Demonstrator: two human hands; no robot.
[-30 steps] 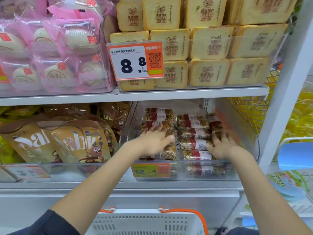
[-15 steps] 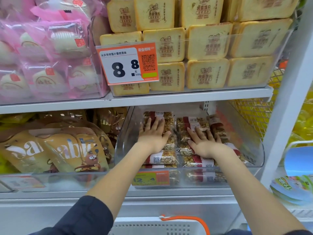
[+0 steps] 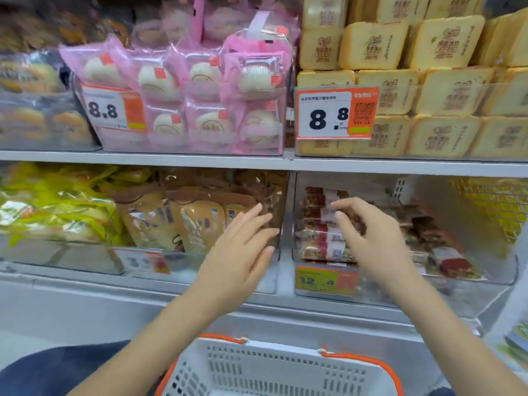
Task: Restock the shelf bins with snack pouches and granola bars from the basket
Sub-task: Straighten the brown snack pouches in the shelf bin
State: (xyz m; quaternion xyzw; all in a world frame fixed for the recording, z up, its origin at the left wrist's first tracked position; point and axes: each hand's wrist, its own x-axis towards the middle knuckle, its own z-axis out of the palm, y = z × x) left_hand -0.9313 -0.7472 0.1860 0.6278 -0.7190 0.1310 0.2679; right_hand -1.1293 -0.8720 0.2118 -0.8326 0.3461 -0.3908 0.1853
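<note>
left hand [image 3: 240,252] hovering loose, holding nothing — sitting at the pouches [image 3: 183,224] | right hand [image 3: 368,238] grip empty too, nearer the granola bars [image 3: 323,224] | bars lying crosswise — basket [image 3: 280,370] waiting below

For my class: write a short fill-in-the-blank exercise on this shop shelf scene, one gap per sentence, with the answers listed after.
1. The price tag on the granola bar bin reads ____.
2. The white basket has handles coloured ____.
3. The bun packets above the brown snack pouches are wrapped in ____ plastic.
4. The left hand and right hand are holding ____.

Answers: 12.4; orange; pink; nothing
</note>
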